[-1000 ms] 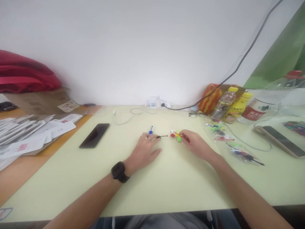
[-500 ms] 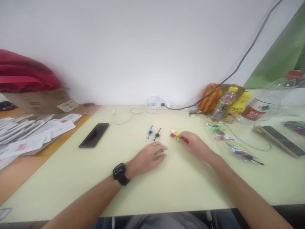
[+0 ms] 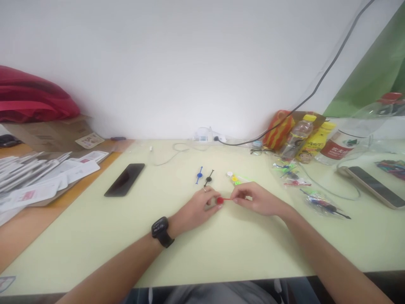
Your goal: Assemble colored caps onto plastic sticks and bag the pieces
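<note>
Between my two hands is a small red plastic arrow spinner (image 3: 220, 200) with a round hub and a thin arm. My left hand (image 3: 201, 209), with a ring and a black watch, closes thumb and fingertips at the hub. The thin arm is pinched by my right hand (image 3: 257, 199), which hides its far end. Beyond my left hand lie a blue arrow spinner (image 3: 199, 175) and a black arrow spinner (image 3: 209, 179). White, yellow and green spinner pieces (image 3: 234, 178) overlap just behind my right hand, which partly covers them.
A phone (image 3: 125, 180) lies left, near a stack of white packets (image 3: 38, 177) and a cardboard box (image 3: 47, 134). On the right are plastic bags of spinners (image 3: 322, 204), bottles (image 3: 299, 135), another phone (image 3: 375, 187) and a cable (image 3: 344, 196).
My right hand has drawn the red spinner out of the coloured group, toward me and left. My left hand has closed on its hub.
</note>
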{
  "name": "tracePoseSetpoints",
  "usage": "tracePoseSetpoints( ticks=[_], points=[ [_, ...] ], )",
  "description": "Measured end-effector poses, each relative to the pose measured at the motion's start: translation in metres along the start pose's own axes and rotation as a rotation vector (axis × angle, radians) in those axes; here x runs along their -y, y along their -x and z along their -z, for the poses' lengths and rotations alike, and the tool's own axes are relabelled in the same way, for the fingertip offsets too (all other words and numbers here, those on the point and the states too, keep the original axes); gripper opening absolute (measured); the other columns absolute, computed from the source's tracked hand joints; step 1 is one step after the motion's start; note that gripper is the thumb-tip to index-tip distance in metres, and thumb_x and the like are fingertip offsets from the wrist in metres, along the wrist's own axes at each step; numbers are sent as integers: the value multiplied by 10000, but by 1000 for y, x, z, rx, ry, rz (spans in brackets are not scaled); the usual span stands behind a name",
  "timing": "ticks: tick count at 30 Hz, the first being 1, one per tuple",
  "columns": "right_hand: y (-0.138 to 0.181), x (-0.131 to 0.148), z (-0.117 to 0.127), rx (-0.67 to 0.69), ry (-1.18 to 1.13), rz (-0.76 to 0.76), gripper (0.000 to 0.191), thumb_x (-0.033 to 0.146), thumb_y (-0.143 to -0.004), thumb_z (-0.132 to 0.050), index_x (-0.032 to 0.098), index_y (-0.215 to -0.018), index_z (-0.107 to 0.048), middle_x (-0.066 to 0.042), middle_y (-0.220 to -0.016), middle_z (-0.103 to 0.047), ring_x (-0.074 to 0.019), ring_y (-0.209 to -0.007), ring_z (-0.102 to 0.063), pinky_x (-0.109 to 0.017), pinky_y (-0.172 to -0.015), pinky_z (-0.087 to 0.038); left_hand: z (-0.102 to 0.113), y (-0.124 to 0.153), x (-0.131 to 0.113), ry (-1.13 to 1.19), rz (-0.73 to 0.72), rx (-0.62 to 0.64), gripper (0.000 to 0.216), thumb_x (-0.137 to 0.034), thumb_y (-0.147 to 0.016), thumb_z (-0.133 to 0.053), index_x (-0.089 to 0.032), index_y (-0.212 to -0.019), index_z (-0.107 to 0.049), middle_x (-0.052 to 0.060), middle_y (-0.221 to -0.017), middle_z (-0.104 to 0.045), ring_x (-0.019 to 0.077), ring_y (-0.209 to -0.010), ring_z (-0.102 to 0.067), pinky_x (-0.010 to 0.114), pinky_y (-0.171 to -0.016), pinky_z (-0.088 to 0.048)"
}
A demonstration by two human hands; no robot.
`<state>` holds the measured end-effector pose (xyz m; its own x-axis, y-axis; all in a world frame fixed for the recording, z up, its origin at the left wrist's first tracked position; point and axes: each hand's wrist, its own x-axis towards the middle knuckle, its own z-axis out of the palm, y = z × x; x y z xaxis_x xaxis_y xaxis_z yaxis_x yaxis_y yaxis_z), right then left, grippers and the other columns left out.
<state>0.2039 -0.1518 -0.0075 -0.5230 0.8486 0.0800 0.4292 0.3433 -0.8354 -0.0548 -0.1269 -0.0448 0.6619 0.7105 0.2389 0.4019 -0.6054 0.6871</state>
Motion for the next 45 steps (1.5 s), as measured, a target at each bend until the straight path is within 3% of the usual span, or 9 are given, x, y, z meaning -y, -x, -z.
tracePoseSetpoints(
  ticks=[4, 9, 13, 19, 28, 33, 38, 45],
  points=[
    [-1, 0, 0, -40, -152, -12, 116, 285, -942, -633, 198, -948, -709, -40, -876, -704, -166, -762, -601, -313, -723, -483, -1, -1, 0, 63, 53, -18, 115, -307, -943, -660, -208, -993, -687, 30, -924, -630, 159, -775, -574, 284, -690, -468],
    [-5, -4, -6, -199, -406, -24, 268, 298, -855, -766, 208, -1097, -693, -34, -872, -709, -173, -806, -654, -329, -765, -531, 0, -2, -2, 380, 144, -72, 203, -335, -896, -733, -183, -1004, -653, 43, -936, -699, 153, -780, -637, 296, -745, -535],
    [-9, -3, -16, -265, -431, -11, 215, 351, -833, -802, 198, -973, -744, -56, -930, -716, -179, -815, -662, -357, -799, -545, -1, -4, -4, 595, 204, -103, 321, -338, -841, -804, -173, -1087, -681, 70, -995, -723, 187, -880, -697, 339, -851, -570],
    [-15, -1, -31, -353, -430, 78, 165, 368, -855, -785, 207, -869, -752, -48, -890, -683, -184, -829, -649, -338, -766, -541, -3, -5, -6, 691, 213, -96, 333, -328, -833, -823, -175, -1111, -720, 108, -1103, -749, 247, -1032, -717, 389, -959, -561],
    [-13, 0, -38, -348, -216, 74, 183, 364, -933, -672, 211, -959, -769, -71, -925, -734, -206, -859, -676, -357, -790, -558, 0, -7, -8, 705, 231, -94, 302, -347, -837, -818, -148, -1055, -755, 128, -1089, -764, 268, -1038, -722, 417, -980, -565],
    [-12, 1, -38, -346, -220, 53, 168, 357, -930, -667, 205, -955, -732, -71, -943, -755, -212, -869, -685, -349, -787, -553, -1, -6, -11, 682, 225, -71, 357, -351, -812, -844, -157, -1098, -754, 124, -1125, -762, 282, -1070, -719, 440, -996, -567],
    [-12, -1, -40, -298, -185, 31, 147, 341, -937, -637, 209, -938, -702, -43, -829, -719, -186, -737, -651, -327, -712, -536, -1, -6, -13, 666, 193, -62, 285, -376, -886, -775, -166, -1077, -755, 108, -1115, -764, 258, -1051, -718, 409, -977, -577],
    [-9, -4, -44, -315, 48, 138, 114, 259, -956, -578, 222, -977, -684, -44, -890, -715, -178, -749, -615, -313, -710, -509, -3, -4, -13, 602, 144, -106, 219, -332, -923, -732, -172, -1071, -753, 101, -1134, -762, 256, -1065, -718, 401, -986, -575]
  ],
)
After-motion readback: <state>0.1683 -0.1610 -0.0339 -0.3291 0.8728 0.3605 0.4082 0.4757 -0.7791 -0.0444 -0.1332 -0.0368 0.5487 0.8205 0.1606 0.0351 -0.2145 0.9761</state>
